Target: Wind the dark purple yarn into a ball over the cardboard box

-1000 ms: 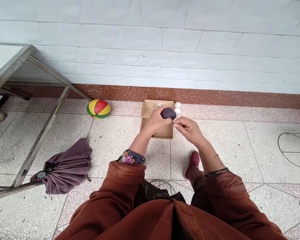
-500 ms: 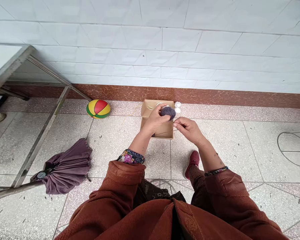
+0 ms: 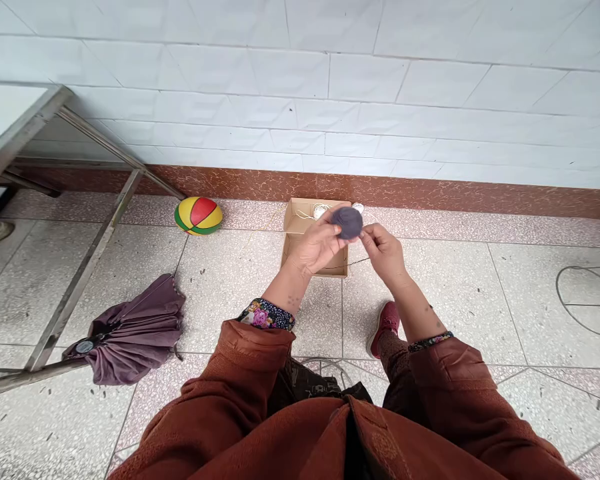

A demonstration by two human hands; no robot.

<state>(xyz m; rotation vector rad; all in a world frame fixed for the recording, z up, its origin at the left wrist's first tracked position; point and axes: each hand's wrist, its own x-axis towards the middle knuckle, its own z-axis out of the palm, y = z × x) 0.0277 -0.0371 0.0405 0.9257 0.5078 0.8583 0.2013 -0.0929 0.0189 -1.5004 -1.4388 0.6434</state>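
Grey-purple yarn, wound into a small ball point(image 3: 349, 222), is held up in front of the person, above the far right corner of an open cardboard box point(image 3: 294, 223) that sits on the tiled floor point(image 3: 230, 280) close to the wall. The left hand point(image 3: 316, 245) has its grip closed around the ball, thumb and fingertips cupping its left and lower side. The right hand point(image 3: 384, 251) sits just beside the ball on its right, fingertips pinched together at the ball's edge; a thin dark strand point(image 3: 359, 261) runs from below this hand down toward the box, so the grip appears closed on that strand, though the contact itself is too small to confirm. Pale cord lies inside the box at its far end, and a small white object point(image 3: 359, 207) rests just beyond the box by the skirting. A yellow, red and green ball point(image 3: 199, 215) lies on the floor well to the left of the box. A folded purple umbrella point(image 3: 130, 331) lies nearer, beside the metal legs of a desk point(image 3: 10, 130). Rust-brown sleeves and a red shoe point(image 3: 384, 321) are visible below.
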